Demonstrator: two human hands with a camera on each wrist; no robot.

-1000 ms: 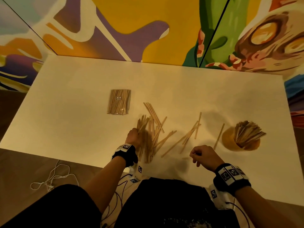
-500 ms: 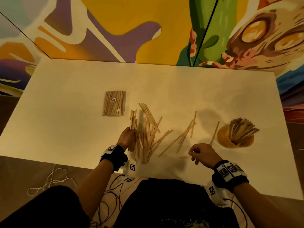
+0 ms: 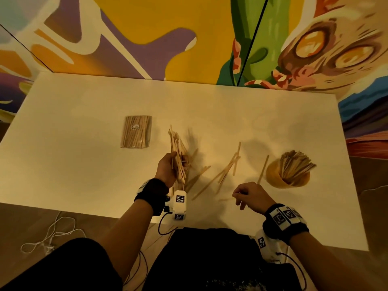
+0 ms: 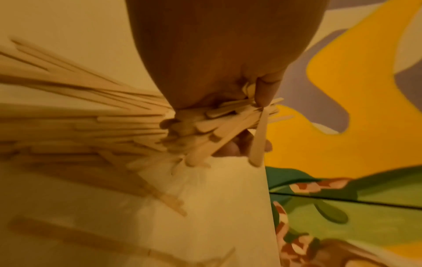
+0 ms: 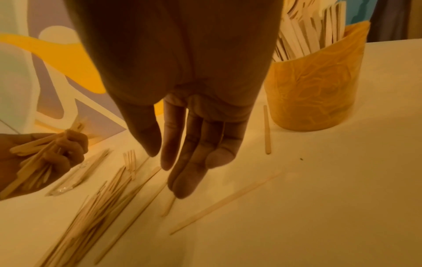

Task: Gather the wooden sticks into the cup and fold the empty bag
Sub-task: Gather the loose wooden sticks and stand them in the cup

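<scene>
My left hand (image 3: 171, 164) grips a thick bundle of wooden sticks (image 3: 178, 156) and holds it tilted just above the white table (image 3: 84, 164). The left wrist view shows the fingers (image 4: 266, 90) curled round the bundle (image 4: 205, 126). My right hand (image 3: 241, 198) hovers near the table's front edge. Its fingers (image 5: 189, 162) hang straight and hold nothing. An orange cup (image 3: 275, 175) full of sticks stands to the right, also in the right wrist view (image 5: 315, 94). Several loose sticks (image 3: 226, 171) lie between the hands. A clear bag (image 3: 136, 131) packed with sticks lies at the back left.
One stick (image 3: 263, 169) lies just left of the cup. More loose sticks (image 5: 109, 198) lie below my right hand. A painted wall (image 3: 189, 38) rises behind the table. A white cord (image 3: 48, 234) lies on the floor at the left.
My left hand closed round the pile of sticks it was pressing on and lifted it off the table as a bundle. The right hand has barely moved.
</scene>
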